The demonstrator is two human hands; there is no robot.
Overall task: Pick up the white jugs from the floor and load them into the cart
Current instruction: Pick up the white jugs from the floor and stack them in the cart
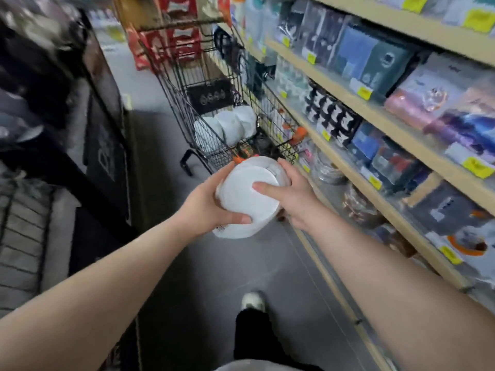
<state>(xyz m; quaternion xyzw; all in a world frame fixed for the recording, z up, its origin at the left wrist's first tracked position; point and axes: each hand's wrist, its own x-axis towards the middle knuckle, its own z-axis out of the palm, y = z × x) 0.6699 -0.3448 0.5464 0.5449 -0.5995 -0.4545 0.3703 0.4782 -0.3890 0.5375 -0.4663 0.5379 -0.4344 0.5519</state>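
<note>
White plastic filled the middle of my feed: a white jug point(247, 199) was held clear of the floor between both hands, its flat round end turned towards the camera, just short of the near end of the cart point(174, 103). The left hand point(206, 207) was curled round the jug's left side, thumb pressed across the lower edge of the face and fingers wrapped out of sight behind. The right hand point(292, 194) gripped the opposite side, its forefinger laid straight over the flat end and the other fingers hooked over the far rim.

The cart, black wire, stood ahead on the grey floor point(214, 263), close against the shelving on the right. In its basket lay the loaded jugs point(227, 127), three white ones side by side along the left wall. Behind them a black mat point(210, 96) stood on edge. What else lay in the basket near the orange handle fittings point(300, 133) was too blurred for me to name.

Wooden shelves point(375, 108) ran down the right side, packed with wrapped goods and dotted with yellow price tags point(364, 92). Red boxes point(182, 41) were stacked beyond the cart. Dark display racks point(107, 145) hemmed in the aisle on the left, leaving a narrow lane. Low in the frame, a dark trouser leg point(254, 336) and a pale shoe point(253, 301) showed above the floor beneath the arms.
</note>
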